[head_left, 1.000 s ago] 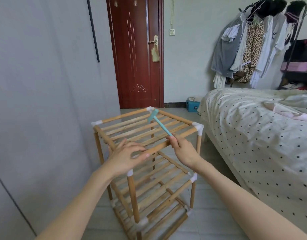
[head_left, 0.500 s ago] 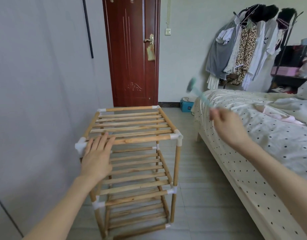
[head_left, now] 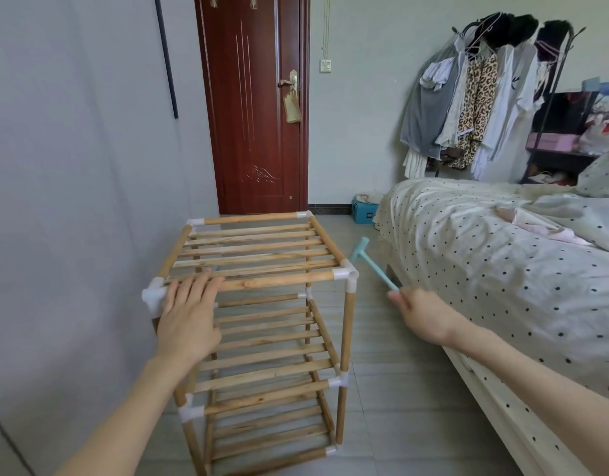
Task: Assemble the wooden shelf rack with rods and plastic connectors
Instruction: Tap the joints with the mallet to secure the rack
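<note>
Rack [head_left: 261, 324] of wooden rods and white plastic connectors stands upright on the tiled floor, close to the grey wall on its left and well apart from the bed [head_left: 502, 269] on its right, with three slatted tiers already joined. At its near left corner the left hand [head_left: 189, 314] lies flat, fingers straight across the front top rod [head_left: 279, 281], just right of the left corner connector [head_left: 153, 297], so this grip is open and only presses down. To the right of that grip, the near right connector [head_left: 346, 274] caps the front post. Just right of it, the right hand [head_left: 421, 312] pinches the handle end of a small teal hammer [head_left: 371, 266], whose head hangs just beside that connector without touching it. The step looks like tapping joints home: I judge short, square taps on the plastic rather than the wood would seat it best, with the flat hand steadying the frame. The rack's far-side feet are hidden behind slats, the forearms run out of view, and whether each connector is fully seated is too fine to tell.
</note>
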Demonstrator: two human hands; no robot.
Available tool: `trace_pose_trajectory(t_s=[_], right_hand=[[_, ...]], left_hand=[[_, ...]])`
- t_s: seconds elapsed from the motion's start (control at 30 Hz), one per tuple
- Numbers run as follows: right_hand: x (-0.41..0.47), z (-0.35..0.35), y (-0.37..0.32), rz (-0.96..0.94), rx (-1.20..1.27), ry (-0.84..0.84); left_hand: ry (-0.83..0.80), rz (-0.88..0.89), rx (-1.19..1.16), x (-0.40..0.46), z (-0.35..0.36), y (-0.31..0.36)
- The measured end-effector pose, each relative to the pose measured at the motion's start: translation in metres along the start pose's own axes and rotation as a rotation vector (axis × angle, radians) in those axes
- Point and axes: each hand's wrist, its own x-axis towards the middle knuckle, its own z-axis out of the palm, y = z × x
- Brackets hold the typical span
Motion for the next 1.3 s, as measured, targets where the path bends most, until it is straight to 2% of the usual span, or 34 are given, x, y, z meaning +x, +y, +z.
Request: trace_pose_trajectory(t_s=[0.03,0.07,0.13,0.17,0.2,0.23,0.27,0.3,0.33,0.4,0.43,0.47,0.5,0.53,0.57,0.6,0.63,0.73,0.77,0.83,0.9,1.0,1.07,1.17,1.23,1.3], right_hand=[[0.007,-0.006,0.001,-0.007,0.010,0.001],[0.012,-0.016,-0.002,-0.011,0.137,0.128],[0.014,-0.020,-0.004,-0.074,0.313,0.503],[0.010,-0.017,-0.006,-0.078,0.279,0.517],[0.004,-0.005,-0.008,-0.040,0.208,0.388],[-0.003,0.011,-0.002,0.018,0.075,0.157],[-0.008,0.018,0.004,0.050,0.035,0.013],[-0.008,0.016,0.006,0.048,0.064,0.004],[0.000,0.008,0.009,0.067,0.152,0.073],[0.004,-0.008,0.006,0.022,0.368,0.462],[0.000,-0.008,0.004,-0.001,0.392,0.594],[-0.005,-0.005,0.000,-0.017,0.364,0.588],[-0.009,0.007,-0.002,0.021,0.243,0.434],[-0.014,0.019,0.000,0.067,0.087,0.204],[-0.014,0.021,0.004,0.057,0.004,0.071],[-0.006,0.014,0.004,0.048,-0.022,0.028],[0.003,0.002,0.000,0.034,0.004,0.087],[0.010,-0.016,-0.009,-0.101,0.230,0.552],[0.005,-0.013,-0.012,-0.108,0.200,0.554],[-0.010,0.017,-0.003,-0.029,-0.011,0.271],[-0.017,0.035,0.018,0.016,-0.008,0.116],[-0.019,0.045,0.038,0.085,0.363,0.257],[-0.027,0.059,0.044,0.162,0.554,0.243],[-0.044,0.101,0.066,0.372,0.859,0.038],[-0.053,0.130,0.084,0.484,0.905,-0.138],[-0.056,0.150,0.101,0.542,0.945,-0.220]], left_hand=[[0.006,0.002,0.000,0.000,0.001,0.000],[0.012,0.001,0.000,0.000,0.001,0.000],[0.012,-0.002,0.000,0.001,0.001,0.001],[0.011,-0.003,0.003,0.000,0.001,0.002],[0.007,-0.003,0.004,0.000,0.000,0.002],[0.003,-0.003,0.004,0.000,0.000,0.002],[0.004,-0.004,0.003,0.000,-0.001,0.002],[0.008,0.000,0.002,0.000,0.000,0.002],[0.012,0.002,-0.003,0.000,0.000,0.002],[0.012,0.002,-0.009,0.000,0.001,0.002],[0.009,0.003,-0.006,0.000,0.001,0.002],[0.008,0.004,0.000,0.000,0.001,0.003],[0.007,0.005,0.007,-0.001,0.001,0.002],[0.007,0.005,0.008,-0.002,0.001,0.002],[0.008,0.004,0.006,-0.002,0.003,0.001],[0.007,0.008,0.006,-0.002,0.004,0.001],[0.009,0.009,0.007,-0.002,0.004,0.001],[0.003,0.001,0.014,0.000,0.004,0.002],[-0.003,-0.003,0.019,0.000,0.004,0.003],[-0.025,-0.016,0.032,-0.002,0.003,0.004],[-0.037,-0.015,0.056,-0.003,0.004,0.005],[-0.081,-0.006,0.108,-0.002,0.004,0.011],[-0.103,0.059,0.113,0.001,0.004,0.024],[-0.108,0.190,0.115,0.006,0.013,0.057],[-0.081,0.185,0.123,0.008,0.020,0.070],[-0.044,0.183,0.130,0.011,0.026,0.074]])
